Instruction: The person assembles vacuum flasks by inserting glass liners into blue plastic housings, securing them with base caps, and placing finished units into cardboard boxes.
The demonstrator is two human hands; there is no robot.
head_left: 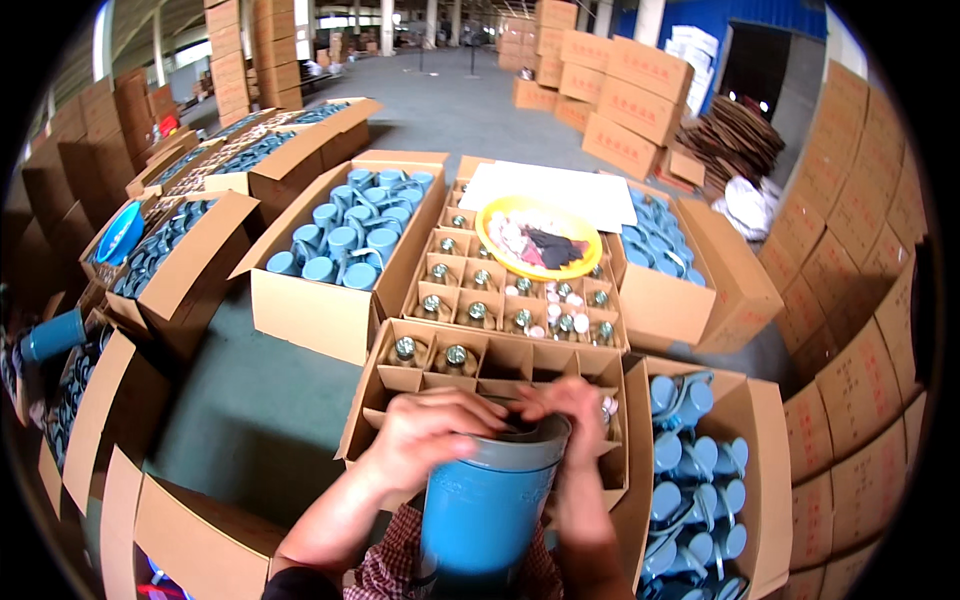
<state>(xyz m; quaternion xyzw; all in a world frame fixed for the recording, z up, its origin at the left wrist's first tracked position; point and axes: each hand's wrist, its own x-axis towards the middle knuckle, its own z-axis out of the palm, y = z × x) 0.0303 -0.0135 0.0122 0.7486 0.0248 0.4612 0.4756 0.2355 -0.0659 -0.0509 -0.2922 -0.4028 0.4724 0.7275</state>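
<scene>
Two hands: both sit at the mouth of one blue flask, low in the middle of the view, the forearms coming up from the lower edge.
Left hand (428, 428): curled over the near-left side of the rim, fingers bent and pressed onto the grey collar – a closed grasp, not spread.
Right hand (572, 405): on the right side of the rim, fingers curved down at the opening; the fingertips touch or dip into the mouth (whether they pinch something inside, I cannot tell).
Blue flask (487, 510): a tall blue cylinder with a grey collar at the top, held upright just in front of the chest, its open mouth facing up and its base out of sight below.
Divided carton (480, 365): right behind the flask – cardboard cells, a few in the far-left corner holding glass liners with shiny metal tops, the rest bare.
Second divided carton (520, 290): further back, more liners in its cells, with a yellow bowl (540, 240) resting on top.
Carton of blue shells, right (690, 480): just beside the right forearm, packed with blue casings.
Carton of blue shells, left (350, 235): well apart, across the grey floor (250, 400).
</scene>
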